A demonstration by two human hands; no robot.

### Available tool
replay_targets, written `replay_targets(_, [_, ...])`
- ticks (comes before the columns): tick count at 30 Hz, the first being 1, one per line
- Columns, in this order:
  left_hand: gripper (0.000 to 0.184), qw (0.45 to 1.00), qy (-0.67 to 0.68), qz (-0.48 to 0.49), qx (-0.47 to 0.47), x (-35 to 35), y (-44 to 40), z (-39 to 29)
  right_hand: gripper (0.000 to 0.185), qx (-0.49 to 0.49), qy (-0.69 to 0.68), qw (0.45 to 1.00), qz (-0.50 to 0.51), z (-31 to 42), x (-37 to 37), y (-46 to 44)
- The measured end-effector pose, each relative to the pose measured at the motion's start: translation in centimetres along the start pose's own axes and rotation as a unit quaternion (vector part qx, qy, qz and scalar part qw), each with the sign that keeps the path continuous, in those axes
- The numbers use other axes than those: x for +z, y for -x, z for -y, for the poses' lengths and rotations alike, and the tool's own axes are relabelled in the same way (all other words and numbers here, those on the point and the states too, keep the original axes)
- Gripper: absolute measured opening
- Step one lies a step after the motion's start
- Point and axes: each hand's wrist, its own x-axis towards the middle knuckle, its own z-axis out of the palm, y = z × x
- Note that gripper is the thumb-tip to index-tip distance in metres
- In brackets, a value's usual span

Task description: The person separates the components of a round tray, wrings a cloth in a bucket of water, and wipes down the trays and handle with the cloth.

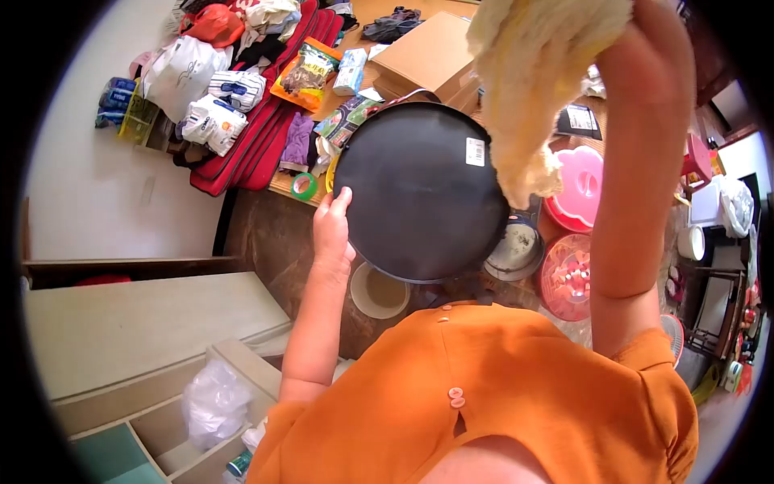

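My left hand [330, 228] grips the left rim of a round black pan [419, 202], with a fingertip showing over its edge. The pan is tilted up, its flat face turned towards me, and a white barcode label [475, 152] sticks near its upper right rim. At the top right my raised right hand [645, 40] holds a worn, pale yellow cloth [540, 89], which hangs down over the pan's right side. The frame's top edge cuts off part of that hand, and the cloth hides some of its fingers.
Behind the pan, a wooden table bears a cardboard box [426, 52], a snack bag [306, 74] and green tape [304, 186]. Red suitcases [266, 133] stand left. Below are a white bucket [379, 292], a metal pan [516, 248] and pink basins [576, 185]. An open drawer [161, 431] lies lower left.
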Motion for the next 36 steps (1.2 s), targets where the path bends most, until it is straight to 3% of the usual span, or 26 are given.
replay_targets(1, [0.029, 1.0, 0.014, 0.009, -0.001, 0.1, 0.3, -0.1, 0.026, -0.062, 0.199, 0.978, 0.015, -1.5, -0.1, 1.1])
replay_targets(2, [0.03, 1.0, 0.015, 0.002, -0.005, 0.4, 0.5, -0.2, 0.026, -0.127, 0.387, 0.913, 0.004, -3.0, -0.1, 2.1])
replay_targets(3, [0.03, 1.0, 0.018, -0.003, -0.008, 0.6, 0.8, -0.4, 0.025, -0.19, 0.588, 0.786, 0.015, -5.4, -1.4, 4.0])
replay_targets(5, [0.031, 1.0, 0.023, -0.014, -0.012, 1.1, 1.5, -1.2, 0.026, -0.018, 0.6, 0.8, -0.015, -10.4, -2.1, 7.5])
replay_targets(6, [0.03, 1.0, 0.013, -0.02, -0.004, 1.6, 2.1, -1.8, 0.034, -0.028, 0.601, 0.797, 0.056, -12.4, -2.8, 9.2])
replay_targets(7, [0.031, 1.0, 0.022, -0.017, 0.001, 1.4, 2.1, -1.6, 0.052, 0.048, 0.673, 0.735, 0.065, -14.6, -3.5, 12.6])
replay_targets(8, [0.032, 1.0, 0.027, -0.012, 0.005, 1.0, 2.0, -1.4, 0.069, 0.196, 0.706, 0.675, 0.09, -15.0, -2.5, 14.5])
replay_targets(9, [0.032, 1.0, 0.03, -0.004, 0.007, 0.8, 2.0, -1.3, 0.076, 0.22, 0.753, 0.608, 0.126, -15.6, -2.2, 15.7])
replay_targets(11, [0.033, 0.999, 0.028, -0.006, 0.014, 0.9, 2.3, -1.2, 0.071, 0.168, 0.772, 0.606, 0.096, -16.8, -2.8, 16.0])
replay_targets(13, [0.033, 1.0, 0.018, -0.007, 0.013, 0.7, 2.5, -0.7, 0.065, 0.111, 0.705, 0.7, -0.017, -18.5, -3.8, 14.6])
replay_targets(15, [0.034, 1.0, 0.007, 0.003, 0.027, 1.6, 2.8, -0.7, 0.055, 0.09, 0.711, 0.694, -0.069, -20.6, -3.7, 12.9])
replay_targets(17, [0.035, 0.999, -0.013, 0.003, 0.04, 2.3, 3.0, -0.8, 0.049, 0.113, 0.692, 0.711, -0.05, -20.2, -0.7, 11.2])
replay_targets(20, [0.039, 0.998, -0.036, 0.002, 0.041, 1.9, 2.5, -0.8, 0.044, 0.038, 0.688, 0.725, 0.023, -20.1, 4.1, 11.3])
replay_targets(24, [0.047, 0.995, 0.015, -0.098, 0.034, 3.0, 3.4, -2.9, 0.037, 0.007, 0.616, 0.776, 0.135, -19.1, 7.6, 14.1])
replay_targets(25, [0.047, 0.992, 0.087, -0.046, 0.076, 2.2, 2.6, -2.1, 0.035, -0.003, 0.607, 0.779, 0.156, -18.7, 8.2, 15.1])
replay_targets(27, [0.046, 0.992, 0.095, -0.033, 0.081, 1.2, 2.4, -1.5, 0.029, -0.023, 0.588, 0.79, 0.173, -17.9, 7.9, 16.4])
replay_targets(29, [0.044, 0.993, 0.075, -0.087, 0.011, 0.9, 2.5, -2.0, 0.023, -0.031, 0.569, 0.794, 0.21, -16.8, 6.8, 17.7])
replay_targets(30, [0.043, 0.989, 0.104, -0.1, 0.02, 1.1, 2.4, -2.2, 0.025, -0.047, 0.552, 0.799, 0.234, -16.2, 5.9, 18.6])
replay_targets(33, [0.05, 0.993, 0.094, -0.055, 0.047, 0.9, 2.6, -2.3, 0.03, -0.079, 0.522, 0.803, 0.275, -16.6, 3.3, 19.6])
replay_targets(36, [0.049, 0.997, 0.006, -0.062, 0.055, 0.6, 2.3, -2.8, 0.038, -0.151, 0.585, 0.735, 0.307, -17.4, 2.2, 16.4])
